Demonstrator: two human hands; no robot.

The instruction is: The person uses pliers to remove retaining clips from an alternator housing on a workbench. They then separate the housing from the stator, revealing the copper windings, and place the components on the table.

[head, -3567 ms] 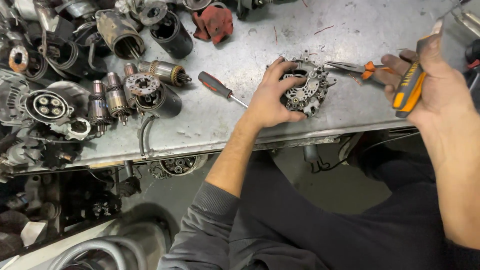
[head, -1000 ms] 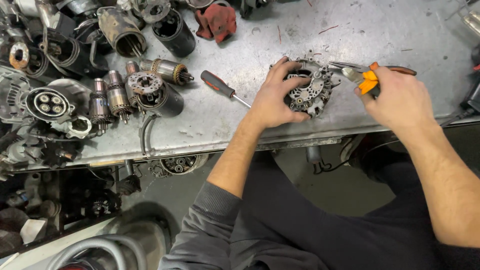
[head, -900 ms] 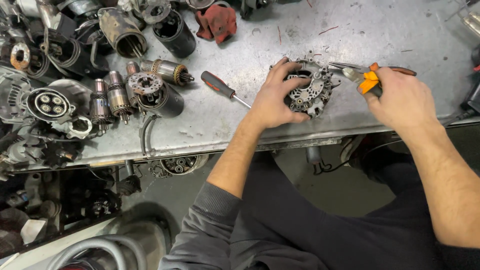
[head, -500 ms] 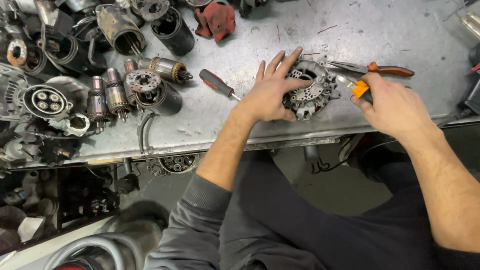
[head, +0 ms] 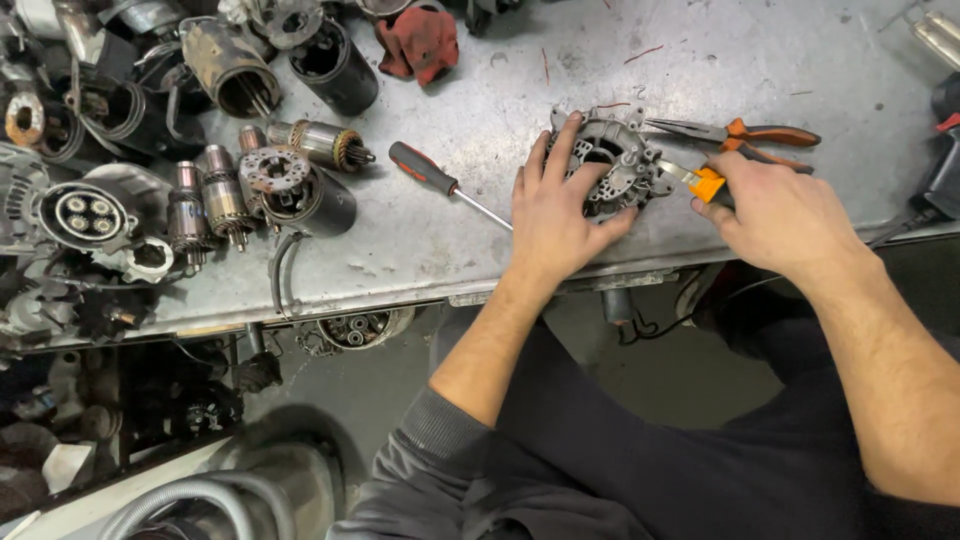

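A grey cast metal alternator part [head: 620,160] lies on the scratched metal workbench [head: 480,70] near its front edge. My left hand [head: 555,215] lies flat over the part's left side with fingers spread, pressing it down. My right hand [head: 775,205] grips a tool with an orange and black handle [head: 708,184], and its metal tip touches the part's right edge. Orange-handled long-nose pliers [head: 745,132] lie just beyond my right hand.
A red and black screwdriver [head: 440,182] lies left of my left hand. Starter motors, armatures and housings [head: 290,185] crowd the bench's left side. A red rag-like piece [head: 420,45] is at the back. A dark device [head: 945,160] sits at the right edge.
My right hand dropped from holding the orange tool up to bringing its tip against the part. My left hand opened from a curled grip to lying flat with spread fingers.
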